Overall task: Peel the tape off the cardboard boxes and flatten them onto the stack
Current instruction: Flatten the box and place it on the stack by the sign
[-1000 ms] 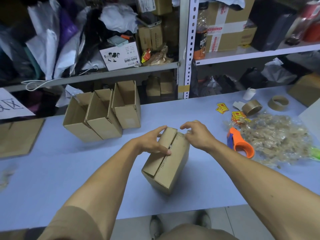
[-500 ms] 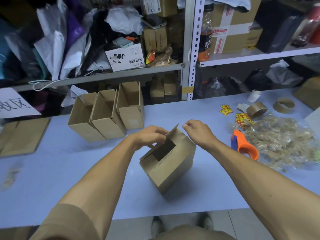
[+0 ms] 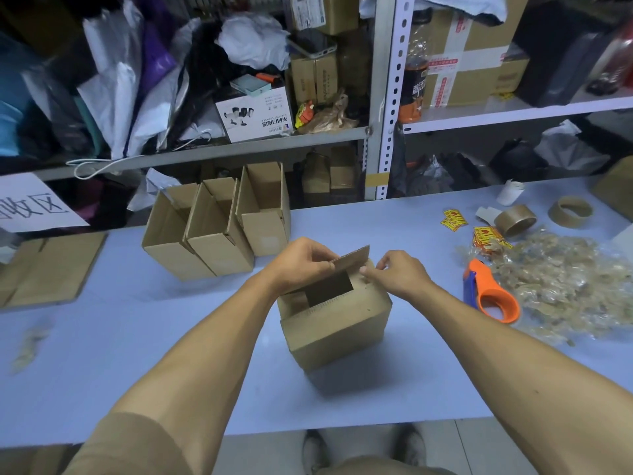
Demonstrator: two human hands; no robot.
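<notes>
A small brown cardboard box (image 3: 337, 323) stands on the blue table (image 3: 137, 354) in front of me, its top partly open. My left hand (image 3: 301, 262) pinches the raised far flap (image 3: 352, 257) of the box. My right hand (image 3: 397, 272) has its fingertips pinched at the box's top right edge; what it pinches is too small to tell. Three opened boxes (image 3: 219, 228) stand in a row at the back left. Flattened cardboard (image 3: 44, 269) lies at the far left.
An orange tape dispenser (image 3: 493, 293) lies right of the box, beside a heap of peeled tape (image 3: 561, 286). Tape rolls (image 3: 515, 219) and yellow stickers (image 3: 454, 219) sit at the back right. Cluttered metal shelves (image 3: 387, 97) rise behind the table.
The closed top of the box has been opened: my left hand lifted the far flap upright and the box turned slightly. My right hand stayed at the top right edge.
</notes>
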